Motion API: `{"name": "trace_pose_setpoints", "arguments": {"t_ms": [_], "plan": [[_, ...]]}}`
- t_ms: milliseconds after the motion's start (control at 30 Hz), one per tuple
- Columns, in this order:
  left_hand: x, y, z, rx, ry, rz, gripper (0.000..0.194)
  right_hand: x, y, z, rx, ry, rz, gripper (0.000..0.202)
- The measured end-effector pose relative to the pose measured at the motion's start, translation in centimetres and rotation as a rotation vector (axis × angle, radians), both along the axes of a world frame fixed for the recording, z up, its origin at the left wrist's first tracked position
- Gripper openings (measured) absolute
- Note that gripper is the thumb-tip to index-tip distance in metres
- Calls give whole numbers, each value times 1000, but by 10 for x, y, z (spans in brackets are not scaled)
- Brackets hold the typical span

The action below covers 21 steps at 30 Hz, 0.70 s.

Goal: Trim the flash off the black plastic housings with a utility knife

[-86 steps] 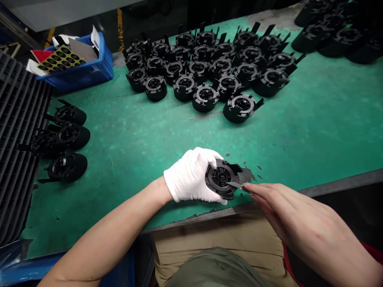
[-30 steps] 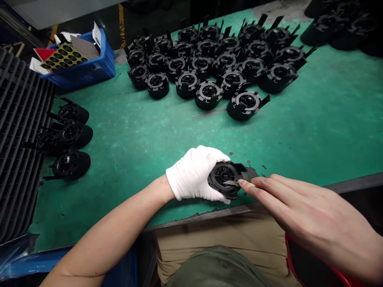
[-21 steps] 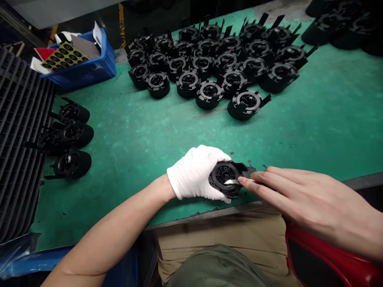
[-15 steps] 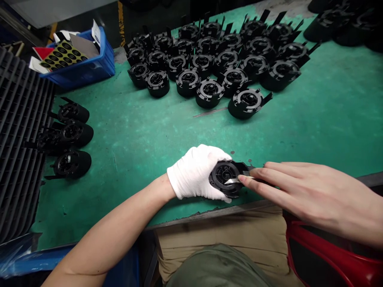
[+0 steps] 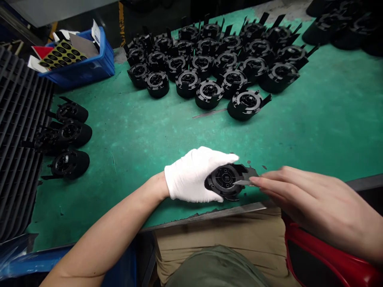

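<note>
My left hand [image 5: 196, 175], in a white glove, grips a round black plastic housing [image 5: 225, 177] at the table's front edge, thumb and fingers around its sides. The housing's ringed face is turned up, and a flat tab sticks out on its right. Bare, my right hand [image 5: 308, 199] pinches a thin metal blade [image 5: 243, 182] that looks like a knife blade. Its pointed tip lies over the right part of the housing's face; whether it touches cannot be made out. My right fingers hide the blade's rear end.
Many similar black housings [image 5: 209, 94] stand across the back of the green table [image 5: 143, 127]. Several more lie at the left, near a ribbed grey rack [image 5: 18, 151]. A blue bin [image 5: 104, 59] with sticker sheets sits at the back left. Further dark parts [image 5: 323, 30] stand at the back right.
My right hand has drawn the blade slightly right, away from the housing's centre. My left fingers have loosened and straightened a little along the housing.
</note>
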<state>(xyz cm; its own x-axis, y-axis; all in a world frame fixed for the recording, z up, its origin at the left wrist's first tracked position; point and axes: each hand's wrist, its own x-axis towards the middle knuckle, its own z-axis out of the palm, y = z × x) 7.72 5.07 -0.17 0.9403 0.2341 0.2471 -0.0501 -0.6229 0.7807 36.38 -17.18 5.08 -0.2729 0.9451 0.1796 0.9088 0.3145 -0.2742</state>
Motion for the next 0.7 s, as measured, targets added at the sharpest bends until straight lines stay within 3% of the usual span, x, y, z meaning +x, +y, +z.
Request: {"name": "trace_pose_setpoints", "arguments": {"t_ms": [100, 233, 467, 700], "plan": [[1, -1, 4, 21, 56, -15, 110, -10, -12, -4, 6, 45, -36, 57], [0, -5, 9, 84, 132, 38, 111, -22, -21, 2, 22, 109, -59, 49], [1, -2, 5, 31, 14, -39, 96, -31, -14, 13, 81, 64, -19, 42], [4, -1, 9, 56, 13, -32, 90, -28, -16, 16, 54, 21, -3, 41]]}}
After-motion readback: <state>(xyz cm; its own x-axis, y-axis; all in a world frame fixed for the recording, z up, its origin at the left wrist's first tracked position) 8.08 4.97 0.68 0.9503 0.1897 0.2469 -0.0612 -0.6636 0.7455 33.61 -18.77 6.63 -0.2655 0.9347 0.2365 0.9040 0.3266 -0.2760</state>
